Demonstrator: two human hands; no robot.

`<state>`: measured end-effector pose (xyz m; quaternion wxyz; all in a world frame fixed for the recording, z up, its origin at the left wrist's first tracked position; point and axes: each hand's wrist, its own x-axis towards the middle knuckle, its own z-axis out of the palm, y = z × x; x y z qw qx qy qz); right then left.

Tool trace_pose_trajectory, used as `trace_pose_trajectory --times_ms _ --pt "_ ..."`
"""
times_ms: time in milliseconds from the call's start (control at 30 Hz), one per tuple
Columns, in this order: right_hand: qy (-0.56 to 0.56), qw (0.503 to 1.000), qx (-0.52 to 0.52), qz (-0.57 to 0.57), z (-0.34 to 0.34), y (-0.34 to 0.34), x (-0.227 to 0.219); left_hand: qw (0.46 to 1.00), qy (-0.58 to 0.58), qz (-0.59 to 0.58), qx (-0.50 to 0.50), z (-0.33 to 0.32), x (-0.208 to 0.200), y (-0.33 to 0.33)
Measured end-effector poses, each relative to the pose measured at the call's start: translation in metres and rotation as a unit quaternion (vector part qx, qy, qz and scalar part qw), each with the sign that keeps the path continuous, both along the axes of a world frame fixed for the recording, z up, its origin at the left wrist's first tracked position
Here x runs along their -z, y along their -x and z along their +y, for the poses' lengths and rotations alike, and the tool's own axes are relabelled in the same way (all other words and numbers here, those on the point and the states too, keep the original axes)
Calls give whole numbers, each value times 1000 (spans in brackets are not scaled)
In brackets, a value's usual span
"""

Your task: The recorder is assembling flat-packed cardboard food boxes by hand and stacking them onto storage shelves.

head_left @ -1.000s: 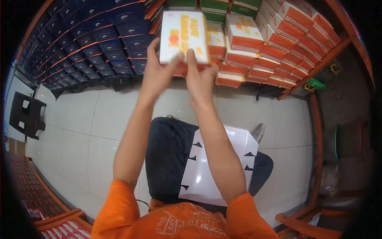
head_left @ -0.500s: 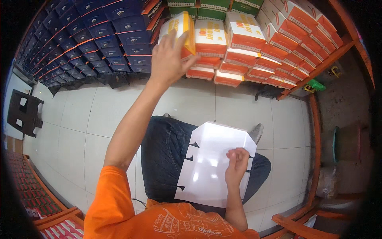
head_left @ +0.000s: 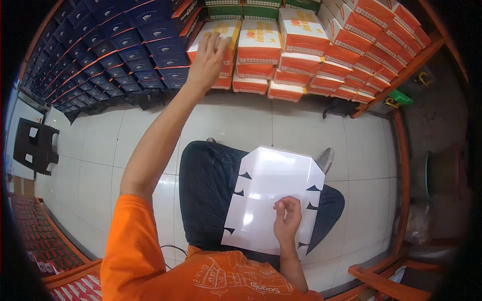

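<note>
My left hand [head_left: 206, 64] reaches far forward and lies on top of a white-and-orange carton [head_left: 225, 31] with yellow print. That carton sits level at the left end of a row of similar ones, and my fingers are spread over its lid. Across my crossed legs lies a glossy white die-cut cardboard sheet [head_left: 268, 175], unfolded, with notches along both sides. Over its right half hovers my right hand [head_left: 287, 220], fingers loosely curled with nothing visible in them; whether it touches the sheet I cannot tell.
Dark blue cartons [head_left: 133, 47] are stacked at the left, right beside the carton under my hand. More white-and-orange cartons [head_left: 301, 62] rise at the right, with green cartons [head_left: 261, 12] behind. A dark plastic stool [head_left: 36, 145] stands far left. An orange frame [head_left: 399, 165] bounds the right side.
The carton under my left hand was tilted and raised; now it lies level in the row, lower and further left. My right hand has drawn back slightly toward me and left.
</note>
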<state>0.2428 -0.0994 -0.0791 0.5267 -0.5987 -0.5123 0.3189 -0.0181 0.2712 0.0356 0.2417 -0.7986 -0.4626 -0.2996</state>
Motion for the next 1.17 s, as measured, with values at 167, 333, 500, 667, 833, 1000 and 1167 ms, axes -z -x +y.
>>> trace_pose_trajectory --times_ms 167,333,500,667,833,1000,1167 --pt "-9 996 32 -88 -12 -11 -20 993 84 -2 78 6 -5 -7" --pt "55 938 313 -137 -32 -54 -59 976 14 -203 81 -55 51 -19" --pt "314 917 198 -148 -53 -60 -78 754 590 -266 115 -222 84 -102" --pt "216 962 73 -152 -77 -64 -69 652 609 -346 289 -369 124 -195" --pt "221 960 46 165 -98 -83 -49 572 709 -359 201 -366 117 -189" --pt "280 950 65 122 -99 -82 -52 491 694 -351 392 -357 135 -168" --pt "297 949 12 102 -98 -84 -39 338 822 -383 252 -360 123 -167"
